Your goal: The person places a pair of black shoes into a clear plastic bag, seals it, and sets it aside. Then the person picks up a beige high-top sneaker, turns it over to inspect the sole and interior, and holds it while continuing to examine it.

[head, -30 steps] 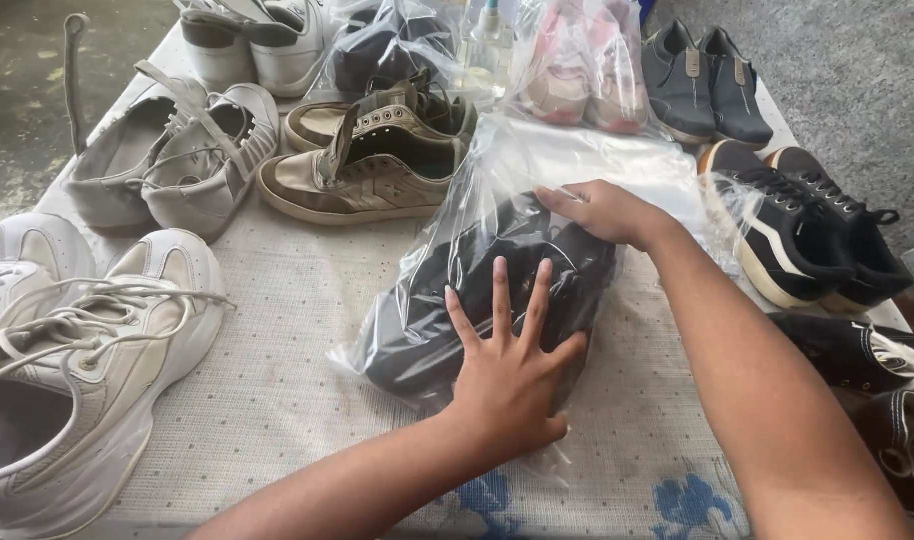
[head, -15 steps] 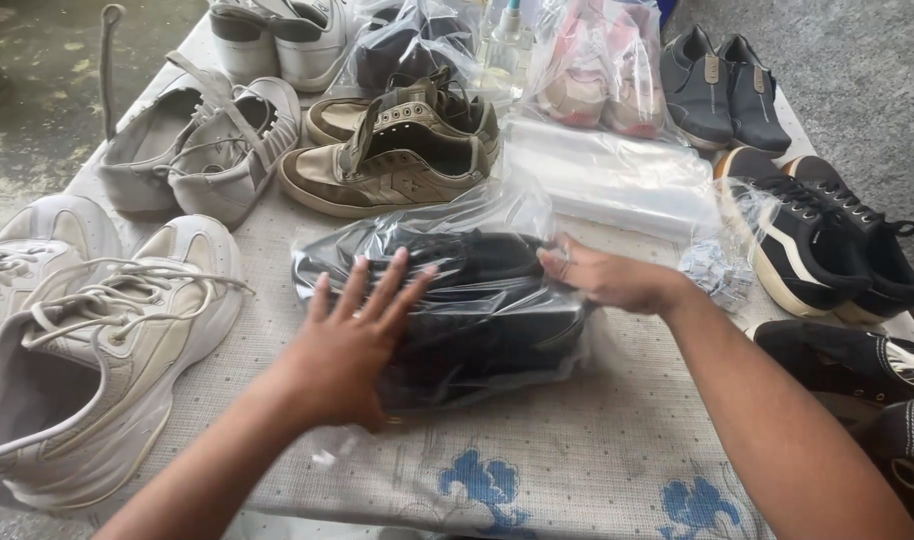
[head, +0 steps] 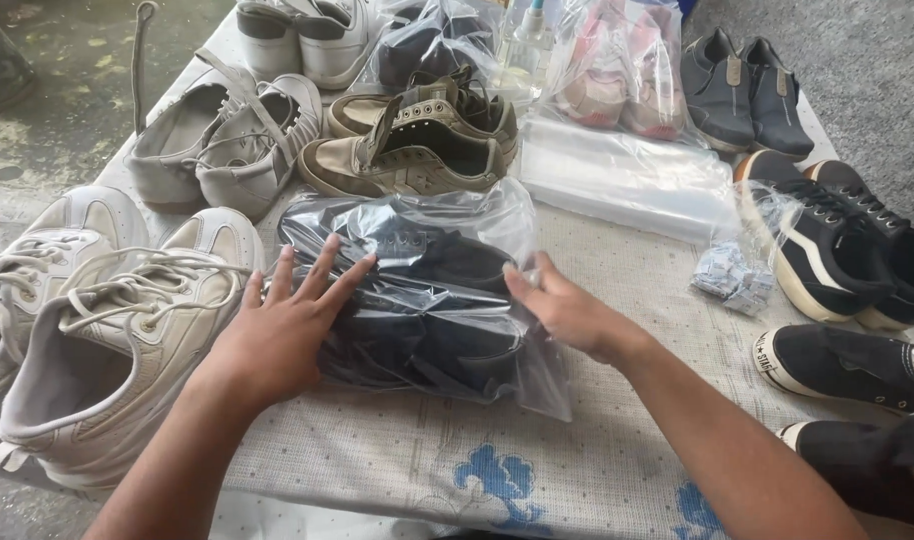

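Shifted leftward since the earlier frame: clear plastic bag of dark shoes (head: 417,300), now turned crosswise on the dotted tablecloth (head: 617,440) between both hands. From left to right: large white sneakers (head: 107,330) just outside the left hand (head: 287,330); left hand flat, fingers spread, pressing the bag's left end without gripping; right hand (head: 567,310) laid open against the bag's right edge, fingers extended, nothing clasped. Beyond the fingertips, tan sneakers (head: 417,145); right of the right hand, small crumpled packet (head: 732,280) and black-and-white shoes (head: 837,250).
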